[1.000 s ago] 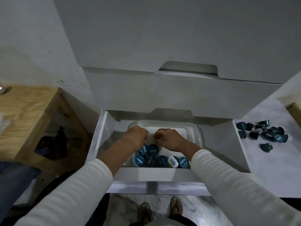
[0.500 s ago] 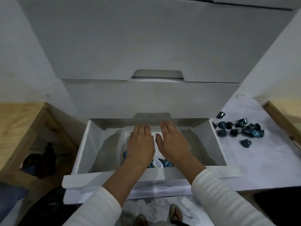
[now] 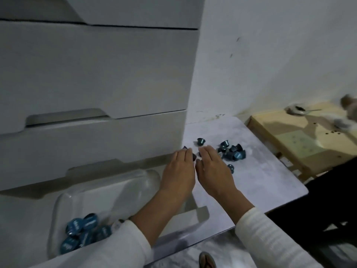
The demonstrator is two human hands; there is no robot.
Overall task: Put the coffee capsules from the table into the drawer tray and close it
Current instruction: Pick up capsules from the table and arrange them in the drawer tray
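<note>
Several dark blue coffee capsules lie in a loose pile on the pale marble-look table. My left hand and my right hand hover side by side, palms down and fingers apart, over the near left edge of that pile, holding nothing. One capsule stands apart just beyond my fingertips. Lower left, the white drawer stands pulled out. Inside it sits a clear plastic tray with several blue-lidded capsules in its near corner.
White drawer fronts rise above the open drawer, next to a white wall. A wooden table with a small dish and spoon stands right of the marble table. My sandalled foot shows on the floor below.
Both hands have left the drawer tray and moved right to the capsule pile on the table. They opened from fists to flat, and my view has swung right.
</note>
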